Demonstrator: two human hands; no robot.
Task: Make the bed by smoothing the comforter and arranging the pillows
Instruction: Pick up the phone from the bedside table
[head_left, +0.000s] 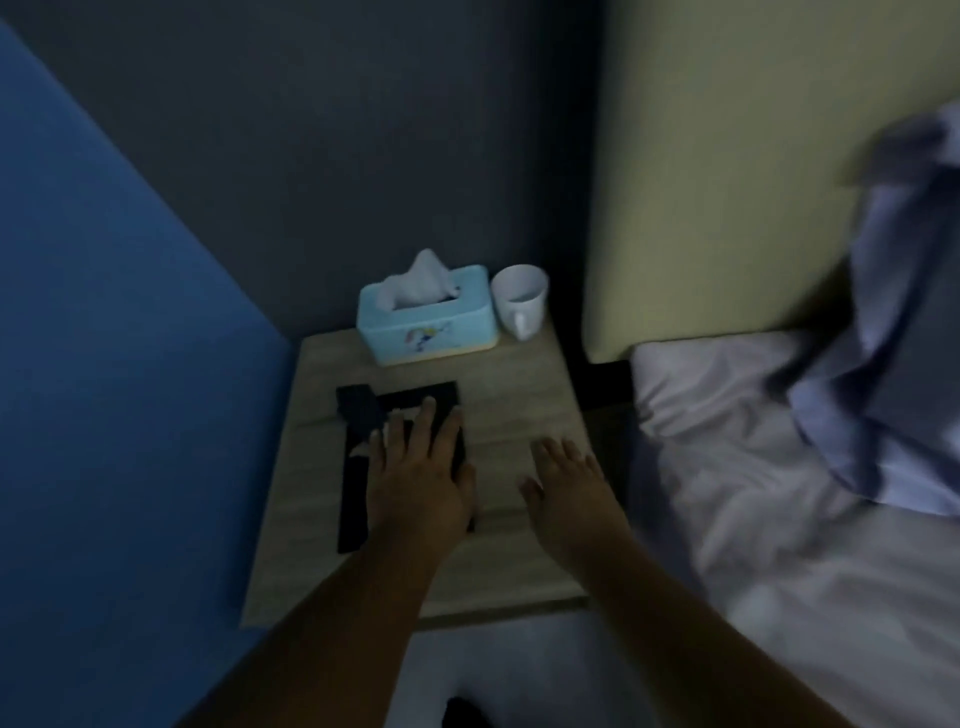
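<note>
The room is dim. On the right lies the bed with a rumpled white sheet and a crumpled blue-lavender comforter bunched at its far right, blurred. I cannot make out a separate pillow. My left hand lies flat, fingers spread, on a black folded item on the wooden nightstand. My right hand hovers open over the nightstand's right side, close to the bed's edge, holding nothing.
A light-blue tissue box and a white mug stand at the back of the nightstand. A yellow padded headboard rises behind the bed. A blue panel and a dark wall close off the left.
</note>
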